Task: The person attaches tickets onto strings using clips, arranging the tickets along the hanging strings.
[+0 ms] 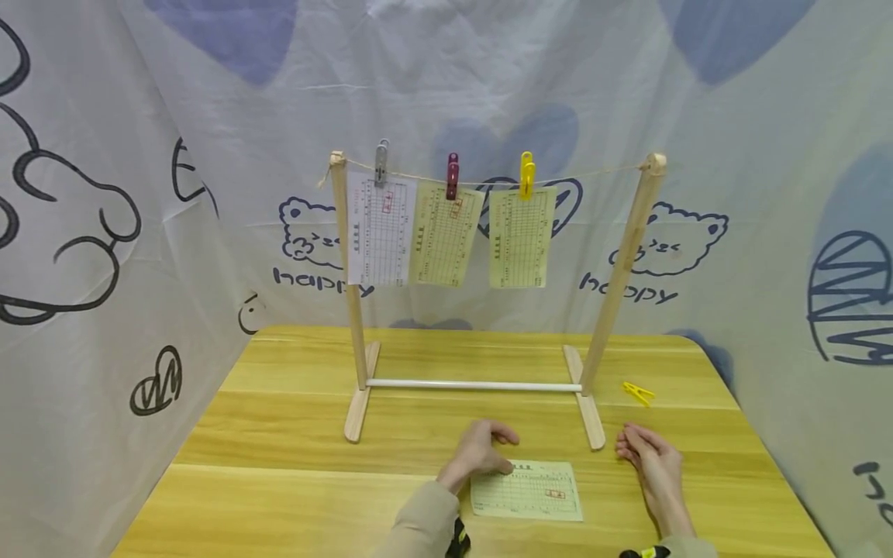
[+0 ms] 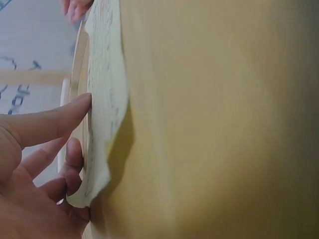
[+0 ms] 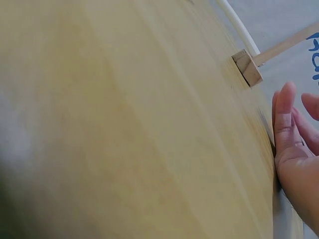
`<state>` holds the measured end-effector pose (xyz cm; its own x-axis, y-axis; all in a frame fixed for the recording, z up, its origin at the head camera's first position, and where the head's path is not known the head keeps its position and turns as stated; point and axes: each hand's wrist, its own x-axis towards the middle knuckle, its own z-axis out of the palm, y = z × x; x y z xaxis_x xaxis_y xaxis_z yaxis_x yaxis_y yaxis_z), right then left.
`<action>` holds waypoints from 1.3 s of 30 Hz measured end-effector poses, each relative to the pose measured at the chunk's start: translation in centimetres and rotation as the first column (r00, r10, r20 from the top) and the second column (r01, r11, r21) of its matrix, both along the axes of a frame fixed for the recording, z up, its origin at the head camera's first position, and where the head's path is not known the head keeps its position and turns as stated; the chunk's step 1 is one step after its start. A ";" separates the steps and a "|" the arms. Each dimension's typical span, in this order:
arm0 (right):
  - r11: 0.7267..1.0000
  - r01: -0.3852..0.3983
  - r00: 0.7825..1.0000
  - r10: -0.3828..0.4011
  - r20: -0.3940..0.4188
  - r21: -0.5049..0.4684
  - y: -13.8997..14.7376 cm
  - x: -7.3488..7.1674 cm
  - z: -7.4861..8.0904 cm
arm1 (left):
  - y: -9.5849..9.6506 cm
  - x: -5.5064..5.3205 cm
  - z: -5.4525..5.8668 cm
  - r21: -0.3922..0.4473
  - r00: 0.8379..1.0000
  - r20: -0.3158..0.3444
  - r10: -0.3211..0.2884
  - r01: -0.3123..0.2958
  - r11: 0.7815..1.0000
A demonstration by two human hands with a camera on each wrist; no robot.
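A pale green printed slip (image 1: 526, 496) with a red stamp lies on the table near its front. My left hand (image 1: 478, 449) reaches over its far left corner, thumb touching the slip and fingers arched apart. In the left wrist view, the slip's near edge (image 2: 102, 172) curls up off the wood beside the fingers (image 2: 74, 154). My right hand (image 1: 652, 465) rests at the table's right with loosely bent fingers and nothing visible in it. Beyond it lies a yellow clothespin (image 1: 638, 393). The right wrist view shows the right hand (image 3: 294, 144) with its thumb apart from the fingers.
A wooden rack (image 1: 621, 279) with a string stands at the back. From the string hang a white slip (image 1: 380, 240) under a grey clip (image 1: 380, 163), a yellowish slip (image 1: 446, 244) under a dark red clip (image 1: 453, 177) and another (image 1: 519, 244) under a yellow clip (image 1: 526, 175).
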<state>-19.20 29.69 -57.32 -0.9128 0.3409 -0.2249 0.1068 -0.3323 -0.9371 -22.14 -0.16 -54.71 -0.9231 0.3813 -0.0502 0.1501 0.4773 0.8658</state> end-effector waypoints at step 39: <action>0.999 -0.027 0.999 0.027 0.028 0.020 -0.1 0.0 0.1 | -2.6 -1.2 0.0 -0.158 0.994 -0.073 0.086 -0.097 0.983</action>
<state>-19.24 29.58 -57.18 -0.9153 0.3211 -0.2433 0.1414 -0.3095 -0.9403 -23.37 -2.71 -54.72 -0.9569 0.2873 -0.0423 0.1535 0.6242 0.7660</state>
